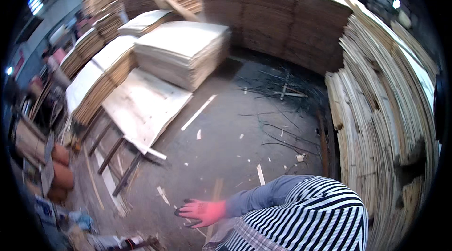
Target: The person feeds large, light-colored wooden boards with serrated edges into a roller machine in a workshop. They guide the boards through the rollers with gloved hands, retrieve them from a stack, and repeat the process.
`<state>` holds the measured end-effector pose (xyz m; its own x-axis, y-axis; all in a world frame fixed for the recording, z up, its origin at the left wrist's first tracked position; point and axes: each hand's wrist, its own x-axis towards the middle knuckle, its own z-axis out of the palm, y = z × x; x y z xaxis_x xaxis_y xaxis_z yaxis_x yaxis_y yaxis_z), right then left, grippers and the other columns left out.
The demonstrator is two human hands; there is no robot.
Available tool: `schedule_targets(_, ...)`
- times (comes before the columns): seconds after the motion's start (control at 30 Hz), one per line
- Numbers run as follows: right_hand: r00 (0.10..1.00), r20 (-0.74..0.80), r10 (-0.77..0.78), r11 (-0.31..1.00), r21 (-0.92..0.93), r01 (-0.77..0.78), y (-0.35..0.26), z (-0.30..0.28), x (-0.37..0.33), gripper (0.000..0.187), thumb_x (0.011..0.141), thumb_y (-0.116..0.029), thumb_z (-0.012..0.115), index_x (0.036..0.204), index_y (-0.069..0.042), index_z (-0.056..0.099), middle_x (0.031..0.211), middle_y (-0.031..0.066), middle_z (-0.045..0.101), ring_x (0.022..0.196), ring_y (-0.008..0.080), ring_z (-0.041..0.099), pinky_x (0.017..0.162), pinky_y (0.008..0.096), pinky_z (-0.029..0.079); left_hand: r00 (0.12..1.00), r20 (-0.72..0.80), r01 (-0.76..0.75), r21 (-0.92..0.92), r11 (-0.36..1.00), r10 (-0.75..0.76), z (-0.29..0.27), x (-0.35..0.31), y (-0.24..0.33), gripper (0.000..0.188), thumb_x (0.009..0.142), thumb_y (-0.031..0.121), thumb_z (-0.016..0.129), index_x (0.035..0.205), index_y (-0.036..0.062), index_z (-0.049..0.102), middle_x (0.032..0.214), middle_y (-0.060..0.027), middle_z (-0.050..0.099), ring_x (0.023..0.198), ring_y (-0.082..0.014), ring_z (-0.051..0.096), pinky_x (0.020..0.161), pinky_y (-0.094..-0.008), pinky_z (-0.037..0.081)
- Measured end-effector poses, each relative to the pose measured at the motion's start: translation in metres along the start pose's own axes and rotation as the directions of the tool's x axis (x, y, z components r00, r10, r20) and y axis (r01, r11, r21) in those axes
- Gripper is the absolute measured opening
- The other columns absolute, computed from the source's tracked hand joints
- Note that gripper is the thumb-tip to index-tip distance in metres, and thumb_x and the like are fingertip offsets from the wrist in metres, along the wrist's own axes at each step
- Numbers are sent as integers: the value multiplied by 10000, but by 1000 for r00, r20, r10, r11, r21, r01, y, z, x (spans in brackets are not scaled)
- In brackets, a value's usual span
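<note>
My right hand [202,211], in a pink-red glove with dark fingertips, reaches leftward in front of my body. Its fingers are spread and nothing shows in them. A grey-blue cover wraps the forearm, below a black-and-white striped sleeve [320,204]. The hand appears above the floor [226,147], near a blurred tan wood strip [217,190] and a small pale scrap [163,195]. Ahead and left, a pale veneer sheet [146,105] lies sloping on dark bars [127,175], before a squared stack of sheets [183,46]. My left hand is out of view.
Tall veneer stacks [268,20] wall off the far side; uneven stacks [372,133] line the right. Dark cords or strips [287,91] lie tangled on the floor, with wood scraps [260,174] around. A person [56,72] is blurred at far left, near reddish-brown objects [61,171].
</note>
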<state>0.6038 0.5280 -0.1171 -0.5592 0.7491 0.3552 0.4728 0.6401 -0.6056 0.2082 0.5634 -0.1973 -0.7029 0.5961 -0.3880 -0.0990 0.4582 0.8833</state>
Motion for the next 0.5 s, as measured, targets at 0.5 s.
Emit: schedule_targets(0.5,100,-528,844,218,166,-962,136,-184,-290,583,725,-345,558,1180,-20,389,1169,167,434,1100,281,400,931,353,300,645,763,-299,297,907,-38,565,-48,8,472,807,347,491,1161,43,420,1030,-109,536,816,-196,544,691,-304,452)
